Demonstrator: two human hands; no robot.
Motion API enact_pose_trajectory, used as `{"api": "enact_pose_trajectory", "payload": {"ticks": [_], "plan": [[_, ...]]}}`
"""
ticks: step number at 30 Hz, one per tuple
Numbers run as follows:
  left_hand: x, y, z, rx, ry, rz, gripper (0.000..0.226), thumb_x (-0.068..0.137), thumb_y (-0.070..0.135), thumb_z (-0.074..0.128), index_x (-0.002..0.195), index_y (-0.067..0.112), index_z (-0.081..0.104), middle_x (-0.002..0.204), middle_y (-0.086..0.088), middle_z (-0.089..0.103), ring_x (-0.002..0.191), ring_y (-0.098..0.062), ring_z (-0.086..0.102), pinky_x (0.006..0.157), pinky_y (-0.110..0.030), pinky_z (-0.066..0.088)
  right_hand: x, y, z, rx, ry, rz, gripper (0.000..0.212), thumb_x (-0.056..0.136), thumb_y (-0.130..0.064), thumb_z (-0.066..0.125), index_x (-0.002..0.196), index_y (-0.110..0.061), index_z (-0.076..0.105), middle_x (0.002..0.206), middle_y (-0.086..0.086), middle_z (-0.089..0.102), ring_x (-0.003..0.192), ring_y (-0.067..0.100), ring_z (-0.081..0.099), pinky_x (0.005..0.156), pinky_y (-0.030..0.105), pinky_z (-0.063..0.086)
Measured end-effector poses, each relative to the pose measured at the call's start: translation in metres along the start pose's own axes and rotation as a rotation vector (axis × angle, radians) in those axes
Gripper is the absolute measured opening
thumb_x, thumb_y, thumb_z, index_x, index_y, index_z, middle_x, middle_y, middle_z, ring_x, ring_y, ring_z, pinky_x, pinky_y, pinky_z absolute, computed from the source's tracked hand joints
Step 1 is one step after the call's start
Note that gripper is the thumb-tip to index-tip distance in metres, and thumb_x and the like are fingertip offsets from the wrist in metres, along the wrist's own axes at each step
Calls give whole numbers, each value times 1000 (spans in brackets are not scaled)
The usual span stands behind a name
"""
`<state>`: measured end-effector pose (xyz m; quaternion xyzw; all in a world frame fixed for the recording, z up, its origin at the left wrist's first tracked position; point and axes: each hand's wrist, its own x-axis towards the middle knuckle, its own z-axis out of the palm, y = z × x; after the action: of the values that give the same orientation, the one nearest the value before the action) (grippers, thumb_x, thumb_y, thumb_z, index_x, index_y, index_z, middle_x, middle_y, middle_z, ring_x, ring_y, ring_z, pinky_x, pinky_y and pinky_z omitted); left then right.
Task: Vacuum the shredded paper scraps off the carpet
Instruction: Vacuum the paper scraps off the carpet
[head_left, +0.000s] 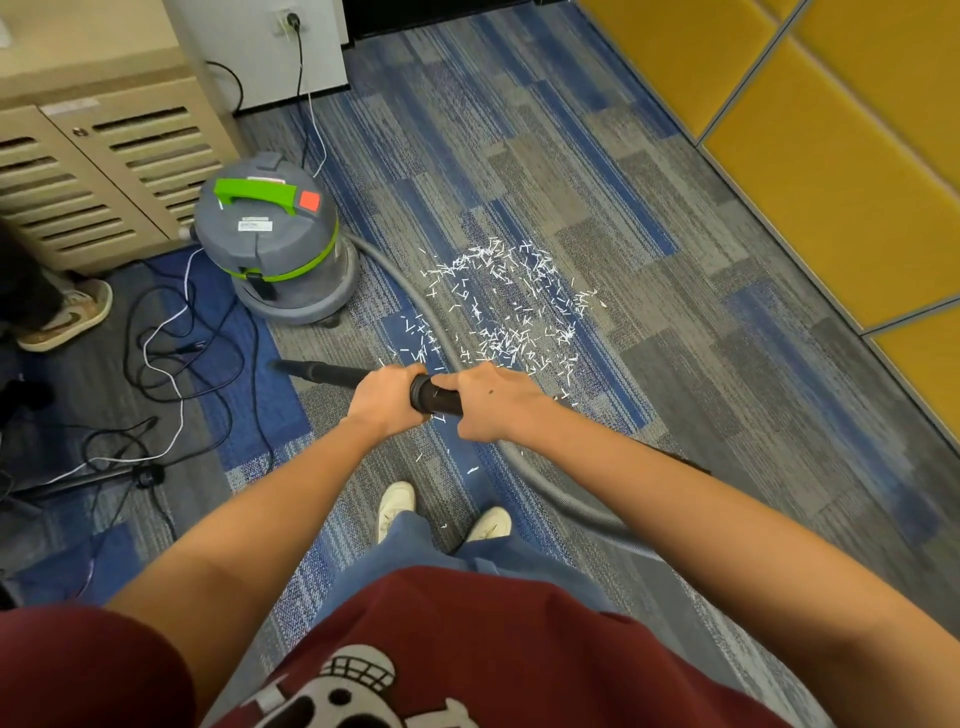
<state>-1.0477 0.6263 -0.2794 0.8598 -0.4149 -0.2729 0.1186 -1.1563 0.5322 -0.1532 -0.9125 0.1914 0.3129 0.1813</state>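
Fingers (415, 371): curled tight on both sides. The left hand (387, 397) and right hand (488, 402) grip the black wand (332, 373), one just beside the other, either side of its thick collar.
Wand tip: points out toward the left edge of the carpet (675, 322), over the blue patch and well away from the mess. Whether it touches the pile, I cannot tell.
Paper scraps (504, 306): a thick white scatter mid-carpet, just ahead of the hands, with a few strays nearer the white shoes (397, 506).
Hose (415, 296): the grey hose loops from the canister (270, 234) straight through the left side of the scatter, then round behind the right arm.
Step in hand: the wand is gripped and being aimed, and plenty of paper is left to lift. Whether the motor is running is not visible.
Next move: I'd say swing the tip right and forward onto the near edge of the scatter, keep it low, and mind the hose doesn't drag scraps about.
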Motion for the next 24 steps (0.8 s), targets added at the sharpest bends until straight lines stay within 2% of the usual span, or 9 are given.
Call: {"api": "enact_pose_trajectory", "payload": {"ticks": [8, 14, 16, 19, 24], "plan": [[2, 19, 3, -72, 50, 22, 31, 73, 21, 70, 103, 16, 61, 94, -8, 66, 86, -29, 63, 75, -37, 51, -11, 10, -6, -40, 28, 21, 49, 87, -14, 52, 133, -29, 45, 92, 1, 52, 78, 21, 53, 66, 30, 42], [10, 66, 11, -79, 63, 107, 36, 72, 22, 72, 106, 19, 60, 98, -5, 67, 90, -27, 63, 74, -37, 50, -39, 40, -6, -81, 84, 75, 45, 88, -16, 52, 132, -24, 46, 77, -2, 42, 75, 20, 50, 67, 29, 44], [12, 82, 15, -46, 36, 135, 36, 73, 22, 71, 106, 18, 60, 98, -6, 67, 91, -28, 64, 74, -36, 50, -48, 54, -5, -63, 81, 102, 47, 87, -16, 53, 131, -30, 46, 74, -4, 41, 72, 20, 51, 63, 29, 42], [13, 94, 18, 25, -4, 153, 36, 76, 24, 68, 111, 17, 59, 97, -6, 68, 93, -28, 65, 77, -37, 51, -53, 71, -4, -9, 49, 98, 56, 84, -12, 51, 133, -38, 44, 76, -6, 46, 66, 15, 51, 57, 26, 41], [4, 74, 22, 93, -21, 84, 33, 77, 25, 68, 107, 16, 58, 94, -6, 67, 91, -28, 64, 75, -36, 50, -42, 67, 3, -12, 33, 20, 58, 84, -14, 52, 134, -41, 43, 86, -2, 49, 76, 21, 53, 65, 30, 43]]}}
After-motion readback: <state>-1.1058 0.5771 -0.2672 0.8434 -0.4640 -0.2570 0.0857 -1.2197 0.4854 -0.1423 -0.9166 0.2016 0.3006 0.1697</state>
